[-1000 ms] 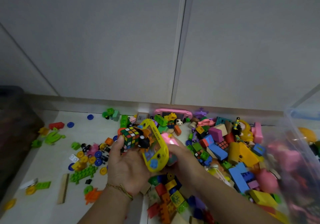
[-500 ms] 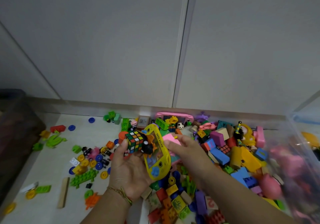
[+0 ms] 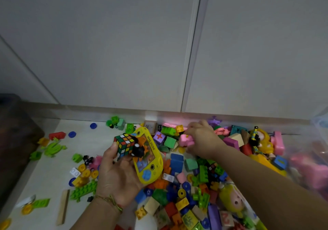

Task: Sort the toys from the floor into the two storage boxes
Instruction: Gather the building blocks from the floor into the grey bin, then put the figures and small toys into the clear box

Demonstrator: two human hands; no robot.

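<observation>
Nearest the camera, a dense heap of toys (image 3: 179,199) covered the floor (image 3: 53,173): mixed bricks, wheels and blocks, none yet sorted. Just above it the left hand (image 3: 119,176) was clamped on three things at once, a puzzle cube (image 3: 124,145), a small black piece (image 3: 138,150) and a yellow water game (image 3: 149,156), stacked in the palm, probably so that one trip to a box would carry several. Further out, the right hand (image 3: 202,141) reached into the pile with its fingers closed around a pink toy (image 3: 185,140), seemingly adding to the load. The dark box (image 3: 16,141) sat at the far left; the clear box (image 3: 312,158), already holding pink pieces, stood at the right edge. Beyond everything rose the white cabinet doors (image 3: 124,43)
</observation>
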